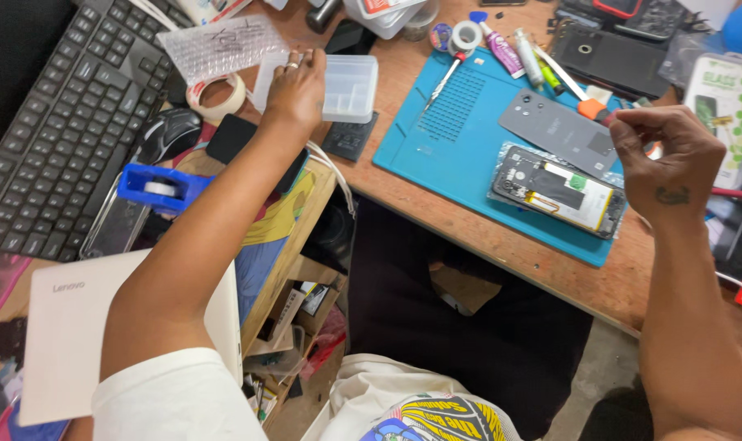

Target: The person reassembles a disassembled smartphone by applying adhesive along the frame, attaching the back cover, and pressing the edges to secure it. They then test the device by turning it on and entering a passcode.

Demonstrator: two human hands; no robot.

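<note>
The left hand (296, 86) rests fingers-down on a clear plastic box (338, 86), pressing its near-left corner; the box is shallow, milky, with dividers inside. A tape roll (216, 95) lies just left of that hand, a mouse (168, 133) below it. The right hand (663, 159) pinches an orange-handled screwdriver (593, 109) between thumb and fingertips. Just left of this grip, on the blue mat (436, 139), lie a grey back cover (554, 131) and an opened phone (560, 192).
</note>
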